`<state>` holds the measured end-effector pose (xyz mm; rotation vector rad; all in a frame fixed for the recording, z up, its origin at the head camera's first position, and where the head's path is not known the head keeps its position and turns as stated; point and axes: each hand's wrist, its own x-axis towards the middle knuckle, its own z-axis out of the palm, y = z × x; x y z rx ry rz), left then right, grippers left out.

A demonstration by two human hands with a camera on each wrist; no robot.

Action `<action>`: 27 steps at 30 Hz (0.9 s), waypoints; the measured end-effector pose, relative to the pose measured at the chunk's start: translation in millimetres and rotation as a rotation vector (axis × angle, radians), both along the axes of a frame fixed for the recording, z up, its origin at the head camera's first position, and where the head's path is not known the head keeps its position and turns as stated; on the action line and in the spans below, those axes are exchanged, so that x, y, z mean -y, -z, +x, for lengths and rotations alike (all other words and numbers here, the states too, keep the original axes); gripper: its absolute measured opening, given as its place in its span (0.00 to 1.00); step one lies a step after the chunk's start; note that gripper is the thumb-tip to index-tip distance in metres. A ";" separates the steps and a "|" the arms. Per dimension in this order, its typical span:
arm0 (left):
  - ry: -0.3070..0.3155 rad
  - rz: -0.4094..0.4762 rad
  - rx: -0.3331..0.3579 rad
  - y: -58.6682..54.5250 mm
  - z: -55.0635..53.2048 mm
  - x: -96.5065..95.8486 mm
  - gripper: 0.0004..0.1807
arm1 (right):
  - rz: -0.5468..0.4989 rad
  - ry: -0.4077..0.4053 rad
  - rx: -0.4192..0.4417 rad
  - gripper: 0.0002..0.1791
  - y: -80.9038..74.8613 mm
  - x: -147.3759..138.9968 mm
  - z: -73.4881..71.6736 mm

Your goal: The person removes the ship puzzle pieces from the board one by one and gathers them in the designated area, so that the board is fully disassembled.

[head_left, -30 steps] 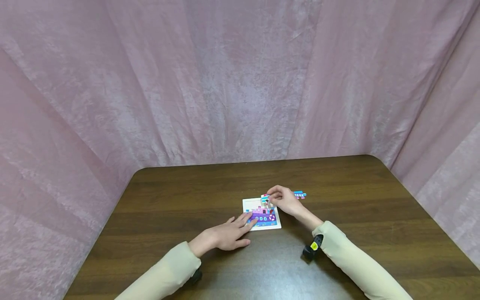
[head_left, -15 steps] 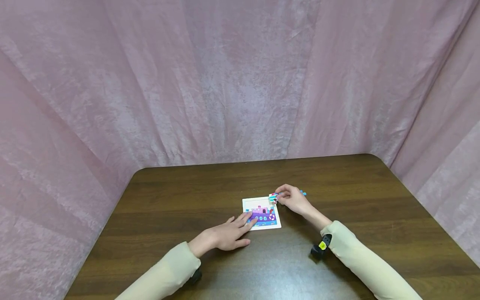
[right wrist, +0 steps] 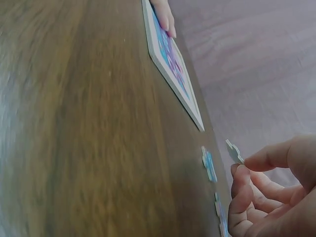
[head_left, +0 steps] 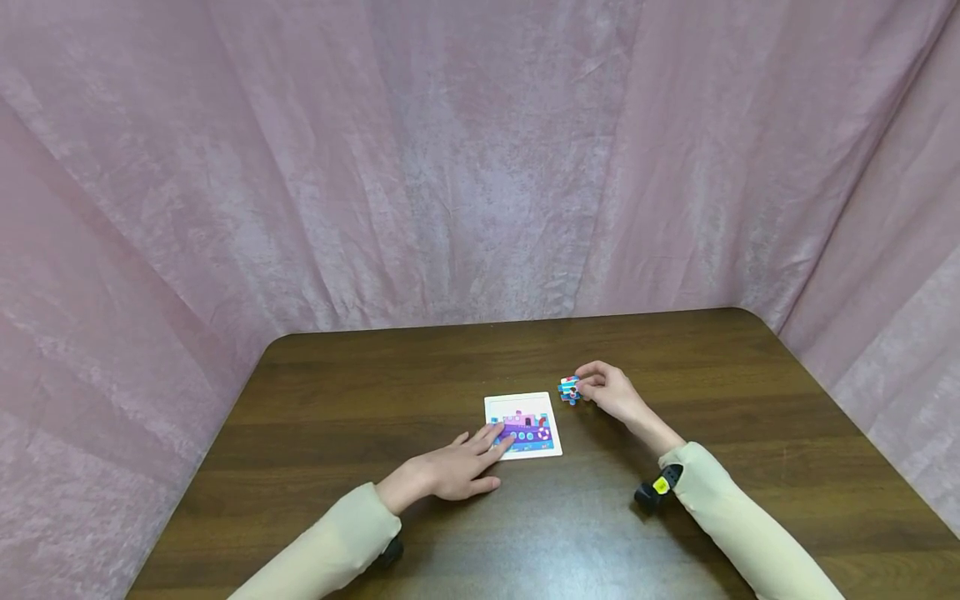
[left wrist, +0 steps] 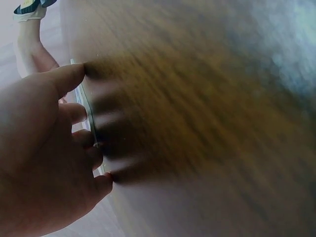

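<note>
Shallow white puzzle tray (head_left: 517, 402), one, lying flat at mid-table; contents: a boat picture (head_left: 528, 434) in purple, pink and blue, filling the near part, with white base showing along the far part; left hand (head_left: 453, 473), fingers extended and spread, fingertips resting on the picture's near-left portion, gripping nothing; right hand (head_left: 611, 392), to the right of the tray and slightly farther off, thumb and fingers closed in a pinch on one thin puzzle piece (right wrist: 234, 151), held raised outside the tray; loose pieces (right wrist: 209, 164), at least two, lying on the brown wooden table (head_left: 337, 417) to the tray's right, their prints partly blue; pink curtain (head_left: 480, 167), hanging beyond the far edge.
</note>
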<state>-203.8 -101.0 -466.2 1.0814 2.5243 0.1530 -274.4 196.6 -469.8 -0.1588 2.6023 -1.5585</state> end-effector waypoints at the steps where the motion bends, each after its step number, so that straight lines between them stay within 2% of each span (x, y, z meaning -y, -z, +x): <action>1: -0.001 -0.001 0.000 0.1 0.0 0.1 0.36 | -0.003 0.001 -0.001 0.15 0.1 -2.2 -0.2; 10: 0.000 -0.013 0.013 0.6 2.2 0.4 0.36 | -0.006 0.053 0.018 0.16 2.6 -16.3 -1.3; 20: 0.001 -0.011 -0.005 0.0 0.5 0.2 0.36 | 0.026 0.092 0.036 0.16 1.0 -31.8 -3.6; 27: 0.002 -0.004 0.013 -1.2 1.8 -1.9 0.36 | 0.035 0.126 0.057 0.16 4.2 -43.6 -3.9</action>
